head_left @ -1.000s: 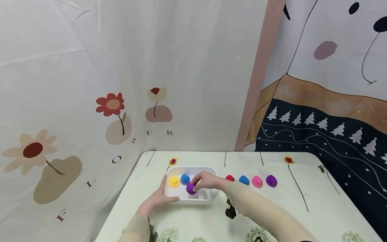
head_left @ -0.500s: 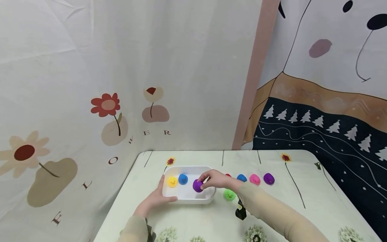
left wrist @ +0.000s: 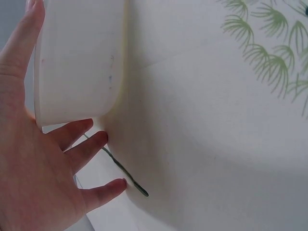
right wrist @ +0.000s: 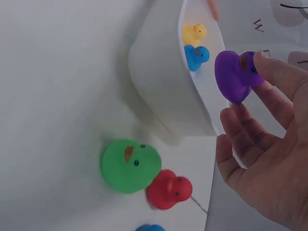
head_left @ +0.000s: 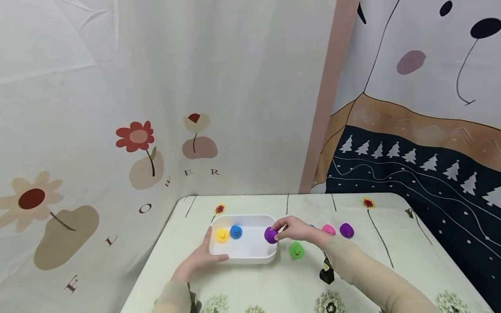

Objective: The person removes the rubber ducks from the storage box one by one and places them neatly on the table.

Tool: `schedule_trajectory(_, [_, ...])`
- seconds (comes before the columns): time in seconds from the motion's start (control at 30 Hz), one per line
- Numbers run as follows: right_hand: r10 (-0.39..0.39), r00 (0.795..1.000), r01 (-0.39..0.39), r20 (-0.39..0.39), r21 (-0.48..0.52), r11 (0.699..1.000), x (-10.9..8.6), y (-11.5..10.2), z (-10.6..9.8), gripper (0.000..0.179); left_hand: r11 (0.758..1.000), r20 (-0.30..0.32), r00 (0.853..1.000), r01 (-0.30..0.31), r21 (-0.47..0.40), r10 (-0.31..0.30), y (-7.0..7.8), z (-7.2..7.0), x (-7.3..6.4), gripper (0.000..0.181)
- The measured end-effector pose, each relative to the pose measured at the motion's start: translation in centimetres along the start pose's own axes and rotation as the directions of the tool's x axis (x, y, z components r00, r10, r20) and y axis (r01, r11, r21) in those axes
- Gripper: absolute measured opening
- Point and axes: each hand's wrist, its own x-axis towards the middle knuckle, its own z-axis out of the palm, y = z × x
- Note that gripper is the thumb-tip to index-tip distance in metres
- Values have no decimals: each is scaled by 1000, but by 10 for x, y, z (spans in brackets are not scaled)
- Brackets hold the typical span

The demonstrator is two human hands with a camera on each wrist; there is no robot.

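My right hand [head_left: 293, 228] pinches a purple rubber duck [right wrist: 232, 77] by its head between thumb and fingers, over the right end of a white box [head_left: 250, 261]. Its other fingers are spread beside the box rim in the right wrist view. My left hand [head_left: 198, 257] rests on the near left corner of the box, thumb along the near side and fingers at the left end; its fingers are spread in the left wrist view. Inside the box at the left sit a yellow duck [head_left: 222, 235] and a blue duck [head_left: 236, 232].
Right of the box on the patterned table cover stand a green duck [head_left: 296, 250], a red duck [right wrist: 168, 189], a pink duck [head_left: 328, 229] and a second purple duck [head_left: 346, 230]. Another blue duck [right wrist: 150, 228] is partly out of view. A printed cloth [head_left: 250, 108] hangs behind the table.
The right hand has carried the purple duck from the middle of the box rightward to its right end. The green duck has come out from behind the right arm. The left hand keeps its place.
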Motion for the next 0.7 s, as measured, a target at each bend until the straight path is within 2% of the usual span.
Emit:
schedule_trajectory(0.27, [42, 999, -42, -11, 36, 998, -14, 16, -12, 26, 1000, 2, 1000, -20, 9, 20, 0, 0, 1, 125])
schedule_trajectory(0.43, [69, 997, -69, -37, 10, 998, -22, 29, -18, 26, 1000, 1, 1000, -8, 7, 8, 2, -1, 0, 125])
schedule_trajectory(0.7, [104, 991, -102, -78, 28, 994, -35, 40, -22, 26, 1000, 4, 1000, -9, -9, 9, 3, -2, -1, 124])
